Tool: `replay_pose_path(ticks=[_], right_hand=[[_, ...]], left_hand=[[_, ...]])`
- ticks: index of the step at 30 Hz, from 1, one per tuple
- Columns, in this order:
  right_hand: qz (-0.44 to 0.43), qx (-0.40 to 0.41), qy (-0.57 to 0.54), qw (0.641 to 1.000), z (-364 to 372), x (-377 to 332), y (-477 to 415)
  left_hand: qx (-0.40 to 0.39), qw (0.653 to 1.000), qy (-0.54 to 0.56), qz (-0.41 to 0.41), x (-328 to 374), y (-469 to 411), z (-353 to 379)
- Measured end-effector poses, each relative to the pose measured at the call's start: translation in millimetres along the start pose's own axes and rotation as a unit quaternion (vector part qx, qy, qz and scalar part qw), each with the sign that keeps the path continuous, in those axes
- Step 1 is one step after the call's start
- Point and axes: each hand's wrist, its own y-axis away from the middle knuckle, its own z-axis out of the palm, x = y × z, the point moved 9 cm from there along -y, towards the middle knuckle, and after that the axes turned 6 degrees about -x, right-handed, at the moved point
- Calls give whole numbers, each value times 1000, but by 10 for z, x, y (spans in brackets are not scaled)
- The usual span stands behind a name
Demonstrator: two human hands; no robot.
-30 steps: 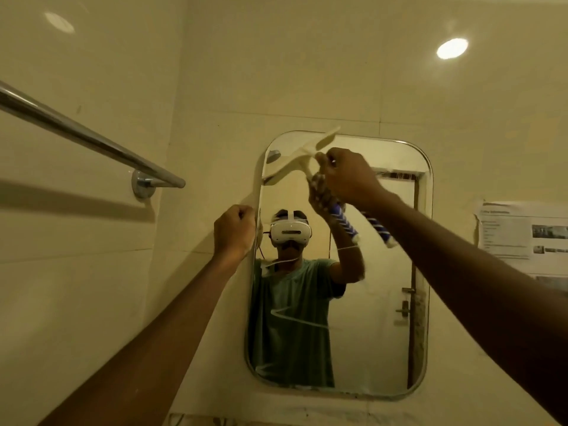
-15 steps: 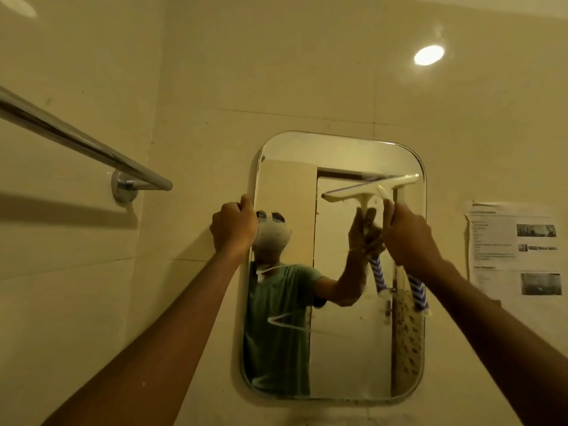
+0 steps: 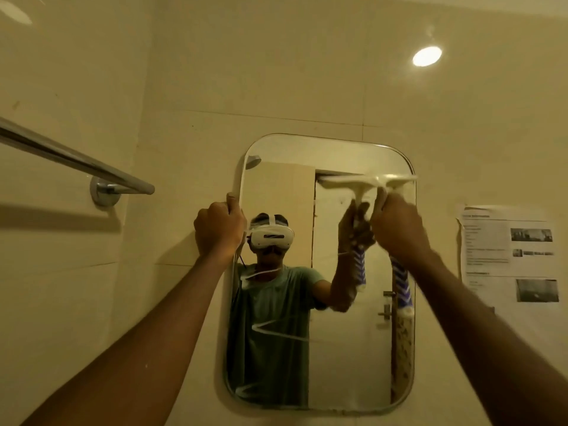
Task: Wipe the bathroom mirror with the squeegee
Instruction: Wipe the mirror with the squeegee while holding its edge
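Fingers (image 3: 384,207) of the right hand (image 3: 396,229) are curling tight around the squeegee (image 3: 365,181) handle, clamped on it just under the head. The blade is lying level across the upper right part of the mirror (image 3: 325,152), right of centre in the frame. It's pressing on the glass, with its right end reaching the mirror's edge. The blue-and-white striped grip is sticking out below the fist, pointing down. It's a bit blurry there, so I can't tell how the thumb is sitting.

Over on the left hand (image 3: 219,227), the fingers are folding around the mirror's left edge with one poking up along the rim — so it's gripping the mirror, about mid-height in the frame.

Thin white streaks (image 3: 276,330) are running across the lower half of the glass. A chrome towel bar (image 3: 76,162) is crossing the left side of the frame, a printed sheet (image 3: 507,256) is hanging on the wall at the right, and a round ceiling light (image 3: 426,56) is glowing at upper right.
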Motion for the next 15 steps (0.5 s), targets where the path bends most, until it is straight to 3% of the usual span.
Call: replay_pose_path(ticks=[5,10,15], right_hand=[[20,-45,17,999,135,189,503],[0,28,26,999,-433,-306,-384],[8,17,8,1000,-406,-312,-575]], left_hand=[[-13,1000,-24,0,10,-3,5],[-10,999,-46,18,16,-2,20],[-3,998,-51,23,-1,-18,51]])
